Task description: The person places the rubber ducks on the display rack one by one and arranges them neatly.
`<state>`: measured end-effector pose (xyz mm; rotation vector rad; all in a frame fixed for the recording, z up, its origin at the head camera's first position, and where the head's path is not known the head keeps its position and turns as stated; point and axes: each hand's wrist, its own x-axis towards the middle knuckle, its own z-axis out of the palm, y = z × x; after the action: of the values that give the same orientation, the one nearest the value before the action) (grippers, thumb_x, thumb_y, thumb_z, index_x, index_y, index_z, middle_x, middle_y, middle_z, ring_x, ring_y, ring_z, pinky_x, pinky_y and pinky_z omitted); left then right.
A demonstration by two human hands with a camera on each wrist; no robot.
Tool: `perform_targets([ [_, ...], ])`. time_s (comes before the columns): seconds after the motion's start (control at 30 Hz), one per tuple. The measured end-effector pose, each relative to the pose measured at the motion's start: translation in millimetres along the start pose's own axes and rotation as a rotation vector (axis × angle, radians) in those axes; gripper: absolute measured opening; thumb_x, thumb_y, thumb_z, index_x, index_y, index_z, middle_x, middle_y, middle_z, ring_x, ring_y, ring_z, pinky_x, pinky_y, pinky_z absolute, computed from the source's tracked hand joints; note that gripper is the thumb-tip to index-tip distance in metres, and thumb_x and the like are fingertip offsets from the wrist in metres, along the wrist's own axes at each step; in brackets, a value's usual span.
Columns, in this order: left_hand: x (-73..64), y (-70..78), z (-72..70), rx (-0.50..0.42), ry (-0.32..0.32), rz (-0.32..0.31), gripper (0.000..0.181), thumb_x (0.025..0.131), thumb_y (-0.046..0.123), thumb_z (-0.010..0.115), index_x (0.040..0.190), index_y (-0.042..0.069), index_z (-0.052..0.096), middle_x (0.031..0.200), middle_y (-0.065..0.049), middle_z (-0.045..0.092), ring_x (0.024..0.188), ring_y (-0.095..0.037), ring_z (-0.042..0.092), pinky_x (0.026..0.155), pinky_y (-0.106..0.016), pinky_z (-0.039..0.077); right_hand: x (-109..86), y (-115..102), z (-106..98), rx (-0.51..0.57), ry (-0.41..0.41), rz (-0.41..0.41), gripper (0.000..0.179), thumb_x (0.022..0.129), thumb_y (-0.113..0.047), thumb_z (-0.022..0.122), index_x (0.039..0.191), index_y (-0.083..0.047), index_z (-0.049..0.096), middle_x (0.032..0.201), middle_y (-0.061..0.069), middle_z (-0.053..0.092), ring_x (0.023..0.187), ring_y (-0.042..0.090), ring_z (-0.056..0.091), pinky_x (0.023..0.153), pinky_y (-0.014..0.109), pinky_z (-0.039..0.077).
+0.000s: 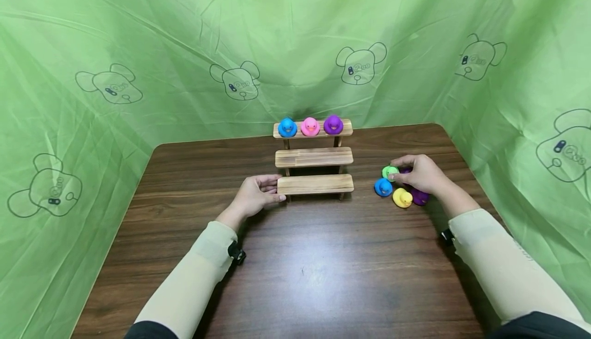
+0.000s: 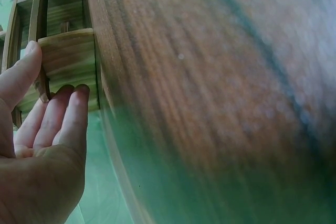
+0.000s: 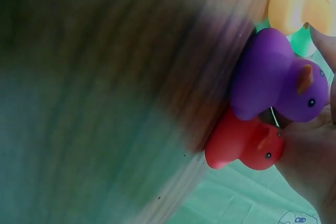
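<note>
A three-step wooden stand (image 1: 316, 184) is at the middle of the table. My left hand (image 1: 251, 196) holds the left end of its lowest step, thumb in front and fingers at the end and behind. To the right, my right hand (image 1: 424, 176) pinches a green rubber duck (image 1: 389, 171) between thumb and fingers. Around that hand sit a blue duck (image 1: 382, 187), a yellow duck (image 1: 402, 198) and a purple duck (image 1: 419, 197). Another purple patch is mostly hidden by the hand. A red duck (image 3: 231, 142) appears beside a purple one in the right wrist view.
On the stand's top step sit a blue duck (image 1: 287, 127), a pink duck (image 1: 310, 126) and a purple duck (image 1: 333, 124), in a row. The brown wooden table (image 1: 314, 267) is enclosed at the back and sides by a green cloth (image 1: 295, 31) printed with cartoon heads.
</note>
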<state>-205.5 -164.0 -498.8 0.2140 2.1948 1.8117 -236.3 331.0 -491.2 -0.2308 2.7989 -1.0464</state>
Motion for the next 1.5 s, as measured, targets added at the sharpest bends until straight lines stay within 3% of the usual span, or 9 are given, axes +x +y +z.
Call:
perform_targets([
  [0.17, 0.8, -0.1, -0.4, -0.012, -0.008, -0.004, 0.061, 0.083, -0.010, 0.084, 0.139, -0.011, 0.059, 0.135, -0.030, 0.064, 0.124, -0.042, 0.064, 0.103, -0.039, 0.055, 0.3, -1, 1, -0.016, 0.010, -0.006, 0.053, 0.091, -0.037, 0.085, 0.129, -0.003, 0.072, 0.126, 0.019, 0.072, 0.118, 0.037, 0.065, 0.102, 0.055, 0.051],
  [0.33, 1.4, 2.4, 0.0, -0.009, -0.020, -0.017, 0.060, 0.084, -0.013, 0.081, 0.138, -0.014, 0.058, 0.134, -0.032, 0.063, 0.125, -0.046, 0.062, 0.097, -0.030, 0.058, -0.1, -1, 1, -0.018, 0.007, 0.006, 0.052, 0.090, -0.034, 0.086, 0.129, -0.003, 0.072, 0.125, 0.020, 0.072, 0.117, 0.038, 0.065, 0.101, 0.055, 0.051],
  [0.63, -13.0, 27.3, 4.2, 0.003, -0.021, 0.000, 0.057, 0.084, -0.012, 0.081, 0.137, -0.015, 0.058, 0.133, -0.032, 0.064, 0.124, -0.047, 0.062, 0.096, -0.028, 0.058, -0.6, -2, 1, -0.019, 0.026, -0.014, 0.051, 0.093, -0.035, 0.083, 0.132, -0.005, 0.071, 0.129, 0.021, 0.070, 0.121, 0.039, 0.063, 0.102, 0.057, 0.050],
  [0.97, -13.8, 28.5, 4.0, 0.000, -0.022, -0.006, 0.058, 0.084, -0.012, 0.081, 0.138, -0.014, 0.059, 0.133, -0.031, 0.064, 0.125, -0.046, 0.062, 0.096, -0.027, 0.058, -2.2, -6, -1, -0.002, 0.095, 0.006, 0.051, 0.092, -0.041, 0.083, 0.131, -0.010, 0.073, 0.128, 0.021, 0.070, 0.112, 0.036, 0.064, 0.098, 0.056, 0.050],
  [1.27, -13.3, 27.6, 3.2, 0.020, -0.020, 0.003, 0.057, 0.085, -0.011, 0.082, 0.137, -0.015, 0.059, 0.132, -0.031, 0.065, 0.124, -0.046, 0.063, 0.097, -0.031, 0.058, -2.0, -11, -1, 0.065, 0.156, -0.007, 0.048, 0.092, -0.037, 0.084, 0.130, -0.009, 0.073, 0.134, 0.018, 0.069, 0.124, 0.037, 0.061, 0.106, 0.059, 0.047],
  [1.4, -9.1, 22.6, 2.6, 0.015, -0.020, -0.007, 0.058, 0.084, -0.011, 0.083, 0.137, -0.013, 0.060, 0.133, -0.030, 0.065, 0.124, -0.046, 0.062, 0.099, -0.032, 0.058, -1.3, -19, -1, 0.116, 0.192, -0.051, 0.046, 0.092, -0.035, 0.084, 0.129, -0.010, 0.074, 0.132, 0.013, 0.070, 0.122, 0.035, 0.065, 0.101, 0.051, 0.053],
  [1.5, -2.9, 11.3, 0.9, 0.021, -0.019, -0.008, 0.058, 0.083, -0.011, 0.083, 0.137, -0.013, 0.060, 0.133, -0.030, 0.065, 0.124, -0.045, 0.063, 0.099, -0.032, 0.058, -1.7, -27, 1, 0.131, 0.207, -0.063, 0.045, 0.091, -0.039, 0.085, 0.128, -0.014, 0.076, 0.128, 0.009, 0.072, 0.116, 0.031, 0.067, 0.090, 0.033, 0.055],
])
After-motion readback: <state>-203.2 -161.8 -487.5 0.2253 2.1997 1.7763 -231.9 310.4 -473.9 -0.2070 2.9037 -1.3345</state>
